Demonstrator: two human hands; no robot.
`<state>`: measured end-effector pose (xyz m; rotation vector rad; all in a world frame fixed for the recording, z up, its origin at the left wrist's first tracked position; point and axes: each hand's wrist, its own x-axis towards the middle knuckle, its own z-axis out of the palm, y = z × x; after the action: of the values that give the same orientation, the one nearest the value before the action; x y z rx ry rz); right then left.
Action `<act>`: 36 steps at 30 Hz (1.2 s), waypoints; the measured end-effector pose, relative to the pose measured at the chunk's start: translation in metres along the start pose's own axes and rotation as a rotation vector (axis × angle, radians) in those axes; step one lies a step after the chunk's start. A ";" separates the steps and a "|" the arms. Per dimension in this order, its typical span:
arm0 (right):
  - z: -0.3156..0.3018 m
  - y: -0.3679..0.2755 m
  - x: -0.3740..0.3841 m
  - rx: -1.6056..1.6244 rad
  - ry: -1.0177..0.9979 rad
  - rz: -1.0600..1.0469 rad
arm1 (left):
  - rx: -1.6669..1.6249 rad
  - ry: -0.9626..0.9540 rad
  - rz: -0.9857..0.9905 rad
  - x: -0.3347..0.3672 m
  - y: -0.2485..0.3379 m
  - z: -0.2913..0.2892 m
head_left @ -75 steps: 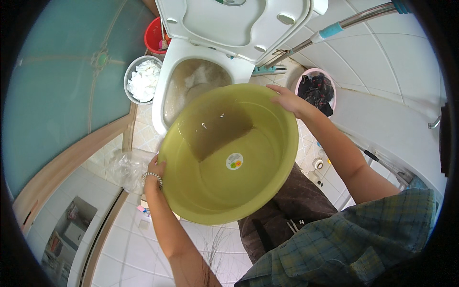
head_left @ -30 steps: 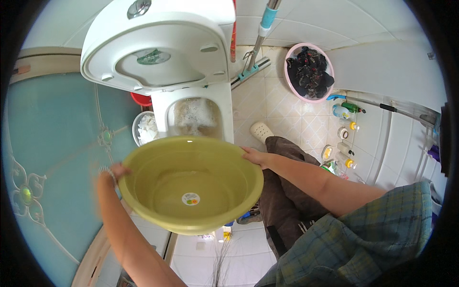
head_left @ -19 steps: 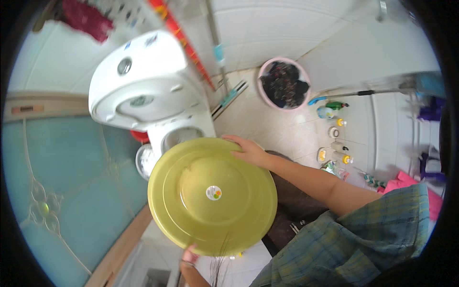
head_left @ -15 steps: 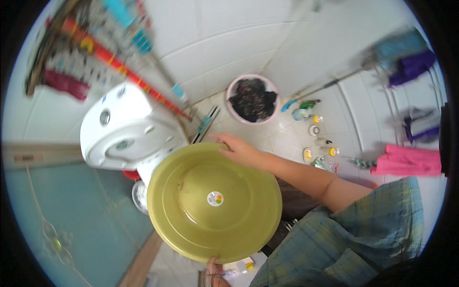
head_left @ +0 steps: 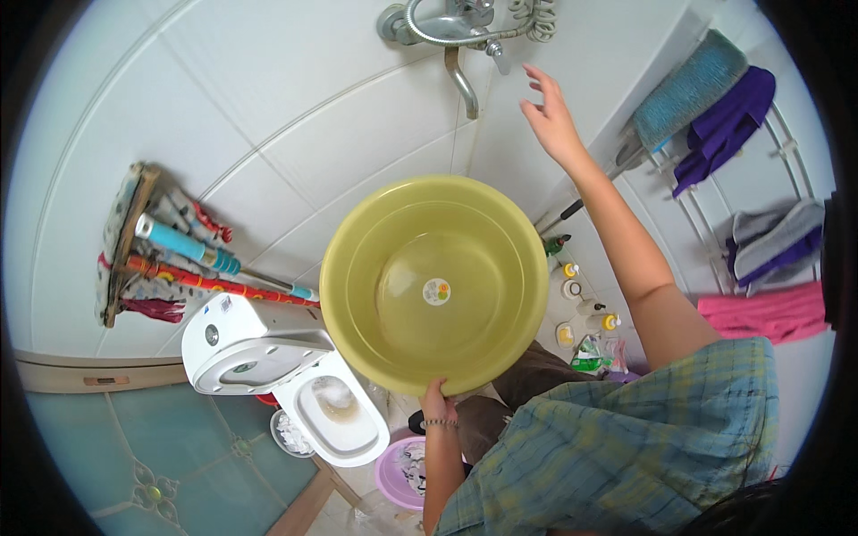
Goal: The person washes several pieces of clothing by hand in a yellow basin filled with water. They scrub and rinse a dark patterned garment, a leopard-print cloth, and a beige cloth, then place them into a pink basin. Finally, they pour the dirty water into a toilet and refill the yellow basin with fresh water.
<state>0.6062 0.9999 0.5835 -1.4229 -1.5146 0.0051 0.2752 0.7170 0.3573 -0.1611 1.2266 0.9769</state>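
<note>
My left hand (head_left: 438,406) is closed on the near rim of a large olive-yellow plastic basin (head_left: 487,299). Nothing lies inside the basin except a round sticker (head_left: 436,292) on its bottom. My right hand (head_left: 552,116) is off the basin, raised with fingers apart and holding nothing. It is close to the right of a chrome wall tap (head_left: 442,31), near the tap's small lever handle (head_left: 498,59) but apart from it. The tap's curved spout (head_left: 462,85) points down beyond the basin's far rim.
A white toilet (head_left: 362,447) with raised lid stands left, mops (head_left: 223,286) leaning behind it. A purple basin (head_left: 384,478) with pale contents sits by my left forearm. Right are several bottles (head_left: 610,322), a pink towel (head_left: 760,313) and racked cloths (head_left: 724,125).
My right hand has let go of the basin's far rim and reached up beside the tap. The view has shifted, bringing the tap in. The tub of dark clothes is out of sight.
</note>
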 end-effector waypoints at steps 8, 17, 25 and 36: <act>0.011 0.029 0.066 0.107 -0.532 0.348 | 0.144 0.035 0.098 0.025 -0.002 0.147; -0.023 0.073 0.066 0.562 -0.462 0.320 | 0.110 -0.074 0.074 0.052 -0.019 0.145; -0.025 0.148 0.038 -0.013 -0.754 0.266 | 0.181 -0.188 -0.175 0.034 0.014 0.144; 0.006 0.211 -0.004 -0.192 -0.827 0.286 | 0.495 -0.085 -0.082 -0.017 0.107 0.175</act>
<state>0.7576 1.0639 0.4511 -1.9101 -1.9742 0.7175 0.3255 0.8752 0.4797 0.2161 1.3355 0.5804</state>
